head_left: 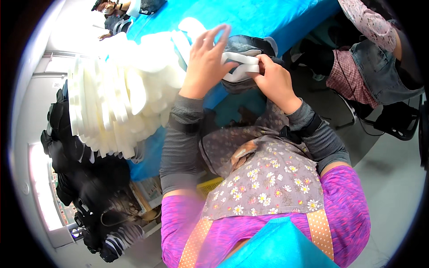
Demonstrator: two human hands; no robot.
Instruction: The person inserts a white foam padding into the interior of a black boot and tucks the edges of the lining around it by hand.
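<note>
Work looks part-way along to me — a white strip (248,59) lies against the grey denim-like piece (243,43) by the blue table cover (286,18), its end pinched by the right hand (276,81), not yet visibly fastened. The left hand (202,62) is spread and empty beside it — and a big white heap (111,89) suggests plenty left.

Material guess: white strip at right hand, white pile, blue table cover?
White strip: likely foam or padded fabric, matte; thick, bending softly.
White pile: probably soft foam or padding, matte; overlapping layers, partly overexposed.
Blue table cover: perhaps plastic sheet or cloth; smooth-looking, bright, sheen unclear.
</note>
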